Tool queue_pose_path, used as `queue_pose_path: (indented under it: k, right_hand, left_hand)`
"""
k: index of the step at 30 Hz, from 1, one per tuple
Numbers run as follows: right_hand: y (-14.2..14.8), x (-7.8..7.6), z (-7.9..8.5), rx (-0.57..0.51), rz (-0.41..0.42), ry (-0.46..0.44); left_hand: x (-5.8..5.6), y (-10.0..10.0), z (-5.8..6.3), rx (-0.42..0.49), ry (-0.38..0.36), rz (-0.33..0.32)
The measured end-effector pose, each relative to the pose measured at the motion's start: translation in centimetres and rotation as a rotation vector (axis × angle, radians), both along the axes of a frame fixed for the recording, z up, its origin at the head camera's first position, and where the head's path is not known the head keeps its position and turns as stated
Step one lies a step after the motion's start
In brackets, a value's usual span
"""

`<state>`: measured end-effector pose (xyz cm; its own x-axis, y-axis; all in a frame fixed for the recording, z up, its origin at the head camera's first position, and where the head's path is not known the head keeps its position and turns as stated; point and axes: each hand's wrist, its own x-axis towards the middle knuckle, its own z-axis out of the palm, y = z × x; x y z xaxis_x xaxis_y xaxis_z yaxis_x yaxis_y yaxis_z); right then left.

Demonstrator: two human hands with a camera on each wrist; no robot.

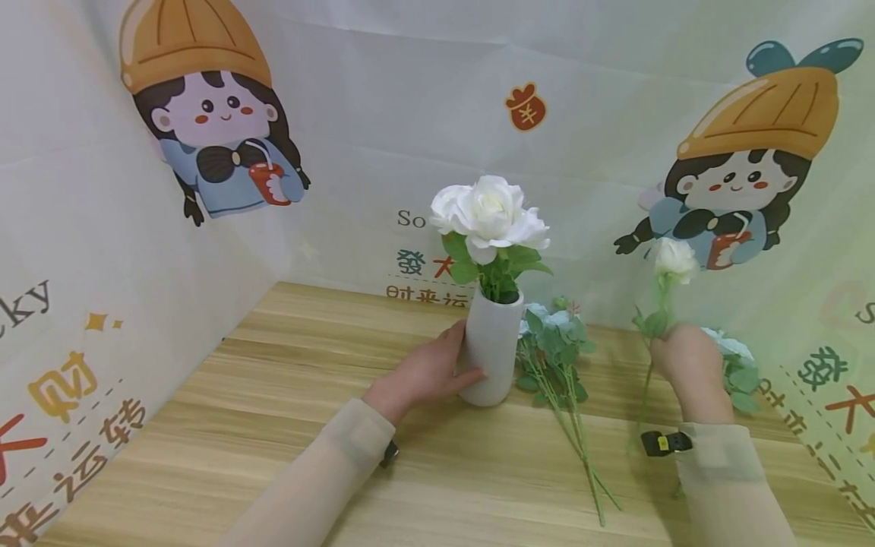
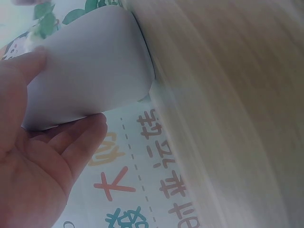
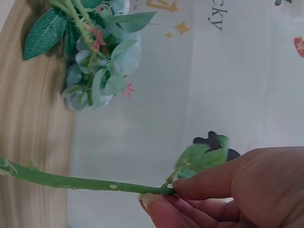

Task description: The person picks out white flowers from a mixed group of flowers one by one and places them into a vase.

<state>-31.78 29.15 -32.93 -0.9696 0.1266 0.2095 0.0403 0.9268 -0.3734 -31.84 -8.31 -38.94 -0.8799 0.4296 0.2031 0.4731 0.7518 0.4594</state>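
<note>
A white vase (image 1: 489, 353) stands upright on the wooden table, with white roses (image 1: 492, 213) and green leaves showing above its mouth. My left hand (image 1: 429, 372) grips its lower left side. In the left wrist view, the thumb and fingers (image 2: 88, 142) lie on opposite sides of the vase (image 2: 95, 66). To the right, my right hand (image 1: 689, 365) holds a single white rose (image 1: 675, 260) upright by its stem. Thumb and fingertips pinch the green stem (image 3: 95, 183) just beside a small leaf cluster (image 3: 202, 159) in the right wrist view.
Pale blue flowers (image 1: 557, 323) on long stems lie on the table (image 1: 307, 342) between vase and right hand. Another pale blue bloom (image 1: 731, 349) lies partly hidden behind the right hand. A printed cloth backdrop (image 1: 369, 114) encloses the table's back and sides.
</note>
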Motion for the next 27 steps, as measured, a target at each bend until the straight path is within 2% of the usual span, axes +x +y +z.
queue_pose_path:
  k: [8,16,27]
  right_hand:
    - [-0.8,0.4,0.9,-0.045,0.004,0.079]
    - [-1.2,0.5,1.1,-0.067,-0.001,0.163]
    - [-2.0,0.8,1.7,-0.117,-0.034,0.181]
  left_hand:
    - [-0.1,0.0,-0.1,-0.011,-0.006,0.007]
    - [-0.2,0.1,-0.1,0.000,-0.010,0.006]
    - [-0.2,0.0,-0.1,0.009,0.004,-0.003]
